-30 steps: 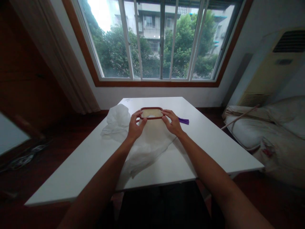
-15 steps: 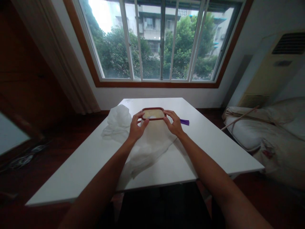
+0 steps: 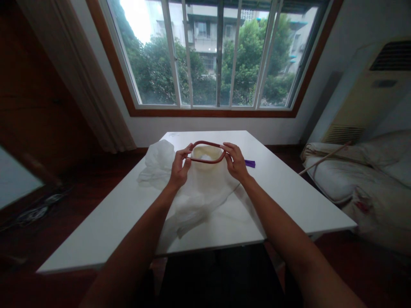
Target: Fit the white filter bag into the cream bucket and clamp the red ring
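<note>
My left hand (image 3: 180,167) grips the left end of a reddish-brown rounded rim (image 3: 207,161), fingers and thumb closed on it. At the other end, my right hand (image 3: 236,161) pinches the same rim. The rim is tilted and looks slightly bent; whether a clear sheet spans it I cannot tell. Below and seen through it stands a pale, yellowish, translucent container (image 3: 207,150) with something whitish inside. Thin, whitish, see-through wrapping (image 3: 199,209) lies around the container and toward me.
A crumpled translucent plastic bag (image 3: 159,160) lies left of my left hand on the white table (image 3: 289,201). Past my right hand is a purple strip (image 3: 250,163). A covered heap with a thin stick (image 3: 324,159) is beyond the table's right edge.
The brown rim has come up off the container's top and become tilted and bent. My hands have moved slightly apart with it, uncovering the container's edge.
</note>
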A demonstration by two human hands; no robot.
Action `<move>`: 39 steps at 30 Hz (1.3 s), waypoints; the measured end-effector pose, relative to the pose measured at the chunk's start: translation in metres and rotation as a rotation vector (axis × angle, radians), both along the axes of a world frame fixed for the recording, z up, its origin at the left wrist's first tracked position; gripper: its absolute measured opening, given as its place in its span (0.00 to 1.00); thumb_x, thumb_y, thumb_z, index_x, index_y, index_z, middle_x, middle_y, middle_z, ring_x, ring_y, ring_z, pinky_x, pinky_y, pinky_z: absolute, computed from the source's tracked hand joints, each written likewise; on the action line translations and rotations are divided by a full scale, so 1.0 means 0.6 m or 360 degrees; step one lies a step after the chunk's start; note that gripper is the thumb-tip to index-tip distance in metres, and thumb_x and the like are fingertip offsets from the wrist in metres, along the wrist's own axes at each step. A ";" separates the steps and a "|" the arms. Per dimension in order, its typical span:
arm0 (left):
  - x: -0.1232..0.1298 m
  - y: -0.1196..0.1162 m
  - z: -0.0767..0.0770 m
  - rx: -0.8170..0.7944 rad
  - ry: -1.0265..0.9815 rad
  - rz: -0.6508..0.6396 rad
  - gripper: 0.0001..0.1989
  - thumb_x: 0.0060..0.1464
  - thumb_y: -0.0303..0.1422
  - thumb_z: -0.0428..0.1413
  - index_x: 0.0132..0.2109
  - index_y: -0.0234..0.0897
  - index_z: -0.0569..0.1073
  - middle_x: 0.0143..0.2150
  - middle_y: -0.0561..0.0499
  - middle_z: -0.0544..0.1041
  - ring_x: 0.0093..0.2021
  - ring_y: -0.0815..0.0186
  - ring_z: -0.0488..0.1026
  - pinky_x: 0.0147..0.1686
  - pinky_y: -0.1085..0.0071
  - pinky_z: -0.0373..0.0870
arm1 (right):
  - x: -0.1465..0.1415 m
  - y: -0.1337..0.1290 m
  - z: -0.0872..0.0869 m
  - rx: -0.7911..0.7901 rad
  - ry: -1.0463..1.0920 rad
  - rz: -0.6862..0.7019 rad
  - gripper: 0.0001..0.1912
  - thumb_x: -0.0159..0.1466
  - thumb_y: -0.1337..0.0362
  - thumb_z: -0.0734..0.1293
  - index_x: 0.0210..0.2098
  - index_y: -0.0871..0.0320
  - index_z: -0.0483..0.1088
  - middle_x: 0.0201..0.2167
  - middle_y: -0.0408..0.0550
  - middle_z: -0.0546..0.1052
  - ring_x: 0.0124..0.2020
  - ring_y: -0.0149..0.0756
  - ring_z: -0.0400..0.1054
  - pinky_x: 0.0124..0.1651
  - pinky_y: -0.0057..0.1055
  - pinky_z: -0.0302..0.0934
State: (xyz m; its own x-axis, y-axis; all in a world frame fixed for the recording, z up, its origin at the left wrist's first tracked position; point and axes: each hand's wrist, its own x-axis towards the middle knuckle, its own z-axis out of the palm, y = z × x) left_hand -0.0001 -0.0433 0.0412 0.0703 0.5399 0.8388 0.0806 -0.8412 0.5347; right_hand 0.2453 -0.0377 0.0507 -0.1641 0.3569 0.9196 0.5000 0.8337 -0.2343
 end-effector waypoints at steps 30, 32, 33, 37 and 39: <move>0.014 -0.001 -0.010 -0.0303 0.0144 0.0359 0.27 0.64 0.47 0.50 0.65 0.41 0.65 0.69 0.42 0.62 0.70 0.56 0.58 0.68 0.52 0.56 | -0.019 -0.006 -0.009 0.0089 -0.0237 0.0005 0.17 0.69 0.66 0.61 0.56 0.48 0.71 0.46 0.53 0.73 0.49 0.43 0.67 0.50 0.46 0.68; 0.014 0.003 -0.015 -0.0306 0.0173 0.0337 0.27 0.63 0.47 0.50 0.64 0.40 0.65 0.70 0.41 0.60 0.70 0.56 0.56 0.68 0.51 0.54 | -0.021 -0.009 -0.009 0.0080 -0.0260 0.0045 0.17 0.69 0.64 0.62 0.55 0.49 0.71 0.46 0.53 0.74 0.49 0.43 0.67 0.50 0.46 0.67; 0.014 0.004 -0.016 -0.0301 0.0179 0.0325 0.26 0.63 0.47 0.51 0.64 0.41 0.66 0.70 0.41 0.59 0.71 0.56 0.56 0.68 0.50 0.53 | -0.021 -0.010 -0.009 0.0064 -0.0263 0.0067 0.16 0.68 0.63 0.63 0.55 0.48 0.72 0.46 0.53 0.74 0.49 0.43 0.67 0.50 0.47 0.67; 0.014 0.006 -0.018 -0.0333 0.0134 0.0274 0.23 0.63 0.46 0.52 0.60 0.42 0.68 0.71 0.41 0.58 0.71 0.55 0.54 0.67 0.49 0.54 | -0.022 -0.010 -0.011 0.0002 -0.0146 0.0092 0.16 0.68 0.61 0.63 0.54 0.47 0.72 0.49 0.52 0.74 0.51 0.44 0.67 0.54 0.49 0.66; 0.014 0.008 -0.019 -0.0350 0.0115 0.0253 0.21 0.63 0.46 0.52 0.59 0.42 0.68 0.71 0.41 0.58 0.71 0.55 0.54 0.67 0.48 0.55 | -0.020 -0.004 -0.015 -0.0040 -0.0039 0.0061 0.16 0.69 0.59 0.62 0.55 0.47 0.71 0.52 0.52 0.73 0.55 0.44 0.66 0.58 0.50 0.63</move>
State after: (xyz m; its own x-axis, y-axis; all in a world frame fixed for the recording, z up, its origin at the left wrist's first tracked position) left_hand 0.0086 -0.0385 0.0296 0.0255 0.7173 0.6963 0.2467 -0.6795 0.6909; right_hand 0.2331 -0.0398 0.0418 -0.2002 0.3731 0.9059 0.4738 0.8462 -0.2439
